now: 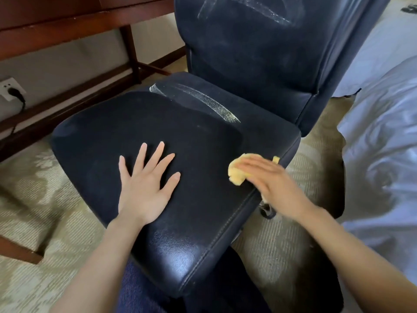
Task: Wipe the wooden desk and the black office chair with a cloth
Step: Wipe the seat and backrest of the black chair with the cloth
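- Black office chair (180, 136): stands centre frame on patterned carpet (45, 213), seat toward the camera, backrest upright behind it. Pale dusty streaks show across the rear of the seat and the upper backrest.
- Cloth (237, 172): yellow, bunched, lying on the seat's right edge under the right hand (270, 179).
- Right grip: fingers extended and laid flat over the cloth, pressing it to the seat; the hand is motion-blurred. No curl round the cloth is visible. Forearm enters from lower right.
- Left hand (144, 184): palm down on the front-centre of the seat, fingers straight and spread wide, holding nothing. Forearm enters from the bottom edge. It lies near the cloth, not touching it.
- Wooden counter (67, 21): dark reddish frame at upper left, behind the chair, apart from it.
- Wall socket (10, 88): at left edge, black plug inserted.
- Bed (383, 132): white bedding along the right.
- No legible writing or brand marks.
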{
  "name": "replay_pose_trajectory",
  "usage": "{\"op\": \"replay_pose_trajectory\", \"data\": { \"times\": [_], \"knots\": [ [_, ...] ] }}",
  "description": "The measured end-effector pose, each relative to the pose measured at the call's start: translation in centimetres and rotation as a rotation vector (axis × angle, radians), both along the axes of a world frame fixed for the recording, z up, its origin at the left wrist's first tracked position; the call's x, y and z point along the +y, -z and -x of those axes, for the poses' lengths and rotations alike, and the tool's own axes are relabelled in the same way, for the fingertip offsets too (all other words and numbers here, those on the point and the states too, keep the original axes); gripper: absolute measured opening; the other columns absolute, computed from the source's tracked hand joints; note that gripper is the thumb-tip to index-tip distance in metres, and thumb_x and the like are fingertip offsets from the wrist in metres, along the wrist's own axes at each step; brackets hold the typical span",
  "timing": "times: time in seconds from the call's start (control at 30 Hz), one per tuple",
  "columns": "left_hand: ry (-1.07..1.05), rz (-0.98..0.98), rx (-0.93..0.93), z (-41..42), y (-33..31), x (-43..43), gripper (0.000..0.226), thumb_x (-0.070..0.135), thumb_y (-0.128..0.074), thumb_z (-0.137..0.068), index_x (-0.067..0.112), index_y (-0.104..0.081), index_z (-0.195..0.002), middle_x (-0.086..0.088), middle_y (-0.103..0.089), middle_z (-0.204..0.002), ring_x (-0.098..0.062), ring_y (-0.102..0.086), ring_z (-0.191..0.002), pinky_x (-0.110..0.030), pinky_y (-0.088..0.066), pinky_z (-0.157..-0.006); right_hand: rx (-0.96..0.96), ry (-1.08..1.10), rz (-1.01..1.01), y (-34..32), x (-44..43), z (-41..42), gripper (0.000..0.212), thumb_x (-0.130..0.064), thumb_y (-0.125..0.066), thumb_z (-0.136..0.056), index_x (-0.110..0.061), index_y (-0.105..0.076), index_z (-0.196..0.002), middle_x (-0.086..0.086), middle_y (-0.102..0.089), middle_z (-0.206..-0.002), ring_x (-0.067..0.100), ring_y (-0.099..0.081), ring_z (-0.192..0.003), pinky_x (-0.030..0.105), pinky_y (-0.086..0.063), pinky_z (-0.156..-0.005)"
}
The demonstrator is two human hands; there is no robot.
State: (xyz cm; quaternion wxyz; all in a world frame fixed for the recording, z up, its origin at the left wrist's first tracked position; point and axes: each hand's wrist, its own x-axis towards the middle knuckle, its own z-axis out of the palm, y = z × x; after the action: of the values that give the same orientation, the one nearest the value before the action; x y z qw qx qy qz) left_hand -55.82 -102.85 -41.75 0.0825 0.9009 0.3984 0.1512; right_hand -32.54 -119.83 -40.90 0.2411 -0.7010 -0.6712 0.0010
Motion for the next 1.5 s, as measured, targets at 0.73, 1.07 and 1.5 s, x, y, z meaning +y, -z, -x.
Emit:
{"op": "replay_pose_trajectory", "data": {
  "times": [0.73,1.07,1.5],
  "knots": [
    [-0.082,-0.039,0.060,-0.4,0.6,-0.3,0.056,0.060,-0.015,-0.089,0.048,-0.027,-0.143,0.019,-0.017,-0.156,-0.016,-0.001,-0.147,-0.048,0.012,-0.115,-0.024,0.293,0.080,-0.2,6.4,4.1,0.039,-0.017,-0.041,-0.098,-0.029,-0.052,-0.133,-0.007,-0.050,-0.140,0.012,-0.037,-0.136,0.030,-0.028,-0.102],
    [-0.062,0.000,0.029,0.2,0.4,-0.2,0.053,0.057,-0.022,-0.091,0.047,-0.029,-0.143,0.019,-0.019,-0.155,-0.015,-0.003,-0.146,-0.046,0.008,-0.116,-0.117,0.010,-0.198,2.7,-2.2,9.6,0.035,-0.019,-0.043,-0.095,-0.017,-0.063,-0.123,-0.003,-0.058,-0.132,0.017,-0.047,-0.127,0.032,-0.034,-0.104],
    [-0.054,0.007,-0.004,0.3,0.3,-0.2,0.049,0.053,-0.030,-0.093,0.045,-0.034,-0.141,0.018,-0.023,-0.154,-0.014,-0.006,-0.146,-0.043,0.008,-0.117,0.206,0.347,-0.170,1.4,0.1,-5.8,0.033,-0.009,-0.046,-0.099,-0.020,-0.050,-0.129,-0.009,-0.049,-0.128,0.013,-0.043,-0.128,0.003,-0.018,-0.107]
  ]
}}
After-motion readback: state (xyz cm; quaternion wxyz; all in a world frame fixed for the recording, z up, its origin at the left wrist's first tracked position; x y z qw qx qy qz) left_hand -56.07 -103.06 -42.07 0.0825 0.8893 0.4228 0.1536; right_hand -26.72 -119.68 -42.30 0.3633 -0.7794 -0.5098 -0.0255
